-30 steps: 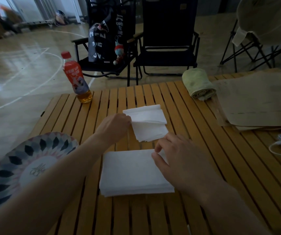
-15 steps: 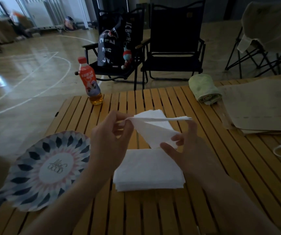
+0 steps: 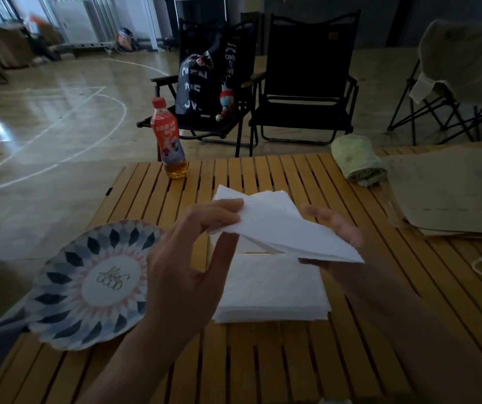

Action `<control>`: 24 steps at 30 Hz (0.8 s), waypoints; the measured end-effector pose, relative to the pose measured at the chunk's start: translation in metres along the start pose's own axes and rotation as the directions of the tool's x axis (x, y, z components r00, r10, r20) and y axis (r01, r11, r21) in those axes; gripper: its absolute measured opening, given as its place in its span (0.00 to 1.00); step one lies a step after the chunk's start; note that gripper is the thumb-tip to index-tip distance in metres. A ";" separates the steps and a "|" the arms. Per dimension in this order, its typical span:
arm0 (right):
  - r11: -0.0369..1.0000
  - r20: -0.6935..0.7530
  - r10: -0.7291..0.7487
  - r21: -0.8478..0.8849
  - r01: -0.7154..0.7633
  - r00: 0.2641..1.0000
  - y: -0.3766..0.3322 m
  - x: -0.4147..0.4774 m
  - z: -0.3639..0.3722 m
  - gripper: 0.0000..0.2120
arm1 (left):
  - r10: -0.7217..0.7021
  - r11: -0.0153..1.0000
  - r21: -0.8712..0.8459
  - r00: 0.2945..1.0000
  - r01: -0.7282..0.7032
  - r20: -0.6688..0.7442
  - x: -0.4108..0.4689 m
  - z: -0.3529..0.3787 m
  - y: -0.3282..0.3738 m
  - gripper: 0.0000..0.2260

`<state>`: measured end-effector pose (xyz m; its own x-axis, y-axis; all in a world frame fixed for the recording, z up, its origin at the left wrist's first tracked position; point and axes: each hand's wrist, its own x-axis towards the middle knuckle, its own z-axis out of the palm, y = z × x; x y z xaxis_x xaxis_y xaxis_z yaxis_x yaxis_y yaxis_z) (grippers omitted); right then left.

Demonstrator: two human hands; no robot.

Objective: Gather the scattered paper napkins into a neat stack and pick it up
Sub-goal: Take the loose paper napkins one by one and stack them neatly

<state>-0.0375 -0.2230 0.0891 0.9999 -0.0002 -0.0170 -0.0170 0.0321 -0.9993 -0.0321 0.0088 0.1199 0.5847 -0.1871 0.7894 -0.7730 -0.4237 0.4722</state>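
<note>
**Napkins lifted between both hands above the stack**

Nearest, on the slatted wooden table (image 3: 263, 360): a squared-up napkin stack (image 3: 271, 290), lying flat, just right of a round patterned plate (image 3: 88, 284) that overhangs the table's left edge.

Above the stack, clear of it: a few folded napkins (image 3: 280, 225), held tilted in the air between the two hands. At their left corner, pinched by the left hand (image 3: 187, 258), thumb on the near side, fingertips curled over the top. At their right end, laid against the right hand (image 3: 338, 237): fingers loosely extended beyond the far edge, palm hidden under the paper, so no telling whether gripped or merely propped there. More white paper visible just behind and beneath the lifted napkins; unclear whether lying on the table.

Farther back on the table: a drink bottle (image 3: 169, 141) with a red cap, upright near the far edge; to the right, a rolled green towel (image 3: 356, 160) touching a pile of brown paper sheets (image 3: 452, 191).

Beyond the table: two dark folding chairs, a printed bag (image 3: 201, 80) on the left one.
</note>
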 end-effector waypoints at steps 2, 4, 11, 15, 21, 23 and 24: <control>0.989 -0.040 -0.001 0.145 0.006 0.999 -0.004 -0.002 0.000 0.17 | -0.010 1.000 0.003 1.000 0.010 0.014 -0.001 -0.003 -0.002 0.08; 0.942 -0.070 0.065 0.332 -0.038 0.995 -0.008 -0.002 -0.001 0.15 | -0.026 1.000 -0.002 0.999 0.026 0.033 -0.002 -0.004 -0.003 0.08; 0.960 -0.068 0.056 0.279 -0.034 0.996 -0.006 -0.001 -0.004 0.22 | -0.045 0.988 -0.139 0.992 0.061 0.116 -0.007 -0.002 -0.006 0.11; 0.991 -0.113 -0.066 0.113 0.079 0.991 -0.008 -0.006 -0.006 0.15 | -0.282 0.775 -0.508 0.925 0.376 0.254 -0.005 -0.003 -0.008 0.19; 0.990 -0.127 -0.139 -0.018 0.138 0.982 -0.015 -0.010 0.000 0.13 | -0.478 0.745 -0.389 0.841 0.541 0.255 -0.009 0.010 -0.010 0.17; 0.992 -0.142 -0.127 -0.013 0.126 0.982 -0.015 -0.010 0.002 0.13 | -0.496 0.815 -0.234 0.847 0.530 0.191 -0.010 0.012 -0.014 0.13; 0.993 -0.145 -0.121 -0.004 0.121 0.982 -0.015 -0.011 0.002 0.12 | -0.484 0.845 -0.171 0.860 0.507 0.161 -0.010 0.012 -0.015 0.10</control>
<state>-0.0479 -0.2214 0.1039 0.9838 -0.1494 0.0992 0.1045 0.0276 -0.9941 -0.0233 0.0065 0.0997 0.9167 -0.0981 0.3872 -0.3982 -0.3011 0.8665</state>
